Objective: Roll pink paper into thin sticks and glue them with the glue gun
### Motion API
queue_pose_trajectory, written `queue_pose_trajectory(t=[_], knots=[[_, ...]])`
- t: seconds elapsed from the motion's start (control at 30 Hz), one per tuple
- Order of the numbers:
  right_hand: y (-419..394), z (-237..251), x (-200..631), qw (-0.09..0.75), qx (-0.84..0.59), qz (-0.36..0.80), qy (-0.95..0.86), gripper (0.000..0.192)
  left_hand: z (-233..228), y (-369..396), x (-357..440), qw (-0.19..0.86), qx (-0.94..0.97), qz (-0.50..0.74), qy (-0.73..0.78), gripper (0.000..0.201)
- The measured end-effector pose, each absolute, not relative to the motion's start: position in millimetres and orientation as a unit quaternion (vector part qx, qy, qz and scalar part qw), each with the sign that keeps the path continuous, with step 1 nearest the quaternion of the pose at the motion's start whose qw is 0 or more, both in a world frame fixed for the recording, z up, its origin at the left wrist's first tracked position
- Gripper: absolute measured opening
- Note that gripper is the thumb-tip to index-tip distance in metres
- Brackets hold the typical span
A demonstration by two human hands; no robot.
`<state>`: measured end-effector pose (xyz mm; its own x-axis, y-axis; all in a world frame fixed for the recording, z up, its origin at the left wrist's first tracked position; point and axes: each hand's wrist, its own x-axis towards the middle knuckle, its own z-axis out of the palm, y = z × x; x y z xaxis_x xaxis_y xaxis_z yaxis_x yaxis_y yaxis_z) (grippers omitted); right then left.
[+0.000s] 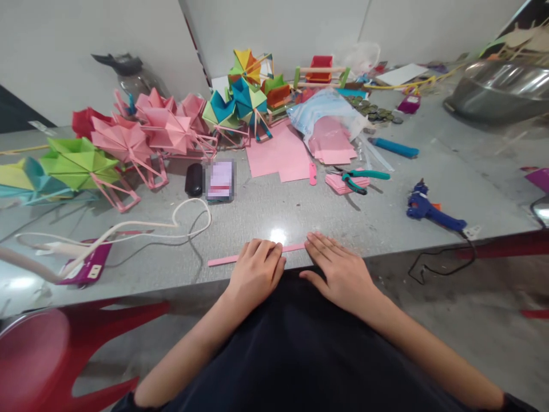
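**Both hands flat on a pink paper strip at the counter edge**

Dark cloth over the person's lap fills the bottom of the view, forearms reaching forward from it. Left hand [256,269] rests palm down on the counter [300,217], fingers [268,250] extended and loosely together, pressing on a narrow pink paper strip [223,260]. Right hand [338,269] lies just beside it, also palm down, fingers spread flat; its fingertips cover the strip's right end. Neither hand is clenched; nothing is pinched or lifted. Strip lies flat, near the counter's front edge, its left end sticking out past the left hand.

Farther back: pink paper sheets [278,154], a stack of small pink cards with green-handled pliers [360,177] on it, a blue glue gun [429,212] to the right. Folded paper models [128,140] in pink, green, blue and orange crowd the rear left. White cable [189,220] loops at left. Red chair [51,355] stands low at left.
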<state>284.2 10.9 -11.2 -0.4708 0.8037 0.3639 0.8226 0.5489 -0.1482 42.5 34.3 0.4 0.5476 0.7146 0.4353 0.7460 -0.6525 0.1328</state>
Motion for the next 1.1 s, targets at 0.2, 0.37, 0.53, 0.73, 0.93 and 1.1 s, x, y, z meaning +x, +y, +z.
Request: queue_pose_trajectory(t=[0.2, 0.37, 0.53, 0.73, 0.93, 1.1], knots=[[9.9, -8.6, 290.7, 0.200, -0.486, -0.030, -0.850, 0.056, 1.5, 33.7, 45.1, 0.067, -0.899, -0.180, -0.393, 0.032], [10.6, -11.6, 296.9, 0.233, -0.500, -0.022, -0.834, 0.048, 10.0, 35.2, 49.2, 0.038, -0.908, -0.145, -0.391, 0.039], [13.9, -17.1, 318.4, 0.282, -0.517, -0.032, -0.808, 0.034, 15.8, 36.0, 53.6, 0.036, -0.908, -0.134, -0.395, 0.029], [19.1, -15.2, 343.6, 0.420, -0.545, -0.046, -0.724, 0.009, 11.8, 26.1, 44.2, 0.068, -0.916, -0.160, -0.361, 0.019], [21.7, -10.5, 372.5, 0.464, -0.583, -0.075, -0.663, 0.004, 20.7, 21.1, 27.5, 0.058, -0.927, -0.135, -0.344, 0.018], [20.6, -14.6, 369.2, 0.474, -0.590, -0.022, -0.653, 0.006, 28.1, 23.7, 24.4, 0.044, -0.919, -0.156, -0.359, 0.021]])
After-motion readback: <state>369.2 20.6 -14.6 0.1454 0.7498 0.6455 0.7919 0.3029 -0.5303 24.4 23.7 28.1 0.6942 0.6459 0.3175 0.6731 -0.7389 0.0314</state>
